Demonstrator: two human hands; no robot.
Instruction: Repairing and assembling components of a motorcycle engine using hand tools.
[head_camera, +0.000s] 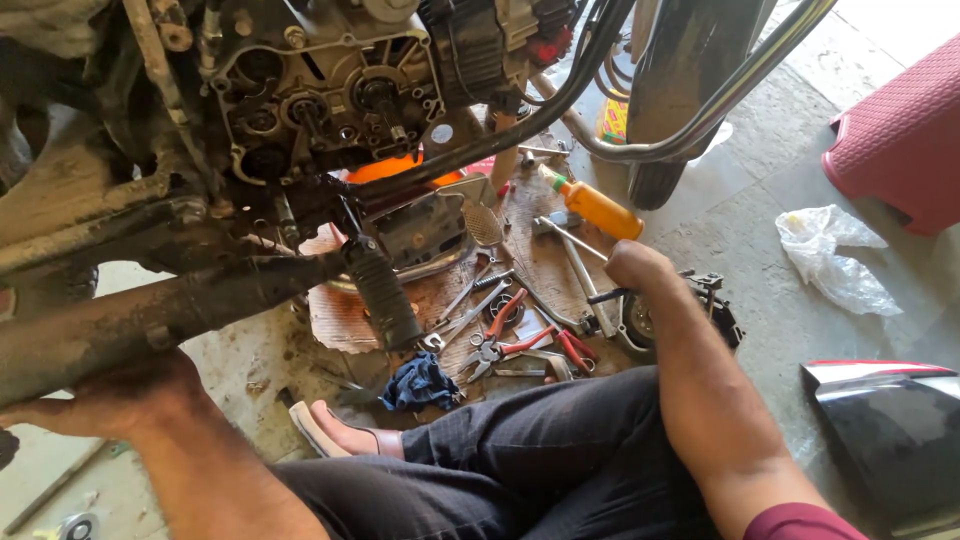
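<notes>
The person sits on the concrete floor (760, 200) with dark trousers and a sandalled foot (335, 432) tucked in front. The left hand (95, 400) lies at the near left, palm down, pressed against the underside of a grimy exhaust pipe (170, 315) that runs across the left of the view; whether its fingers close around the pipe cannot be told. The right arm stretches forward from a maroon sleeve (800, 522), and the right hand (632, 265) is bent down out of sight at the wrist, over a round black engine part (720, 310) on the floor; its grip cannot be told.

Just beyond the knees lies a blue rag (420, 383), and past it a sheet of cardboard (345, 320) bearing scattered tools: red-handled pliers (505, 335), spanners (585, 275) and a screwdriver. A black rubber footrest (385, 295) juts down over the cardboard.

Farther on, an orange bottle (600, 207) with a green cap lies tilted just beyond the right hand. A crumpled clear plastic bag (835, 255) sits on the floor to the right, its contents indistinct. Beyond it is a red plastic stool (900, 140). Farthest, the opened motorcycle engine (320, 90) shows its gears, with a yellow packet (612, 120) near the tyre (655, 180).
</notes>
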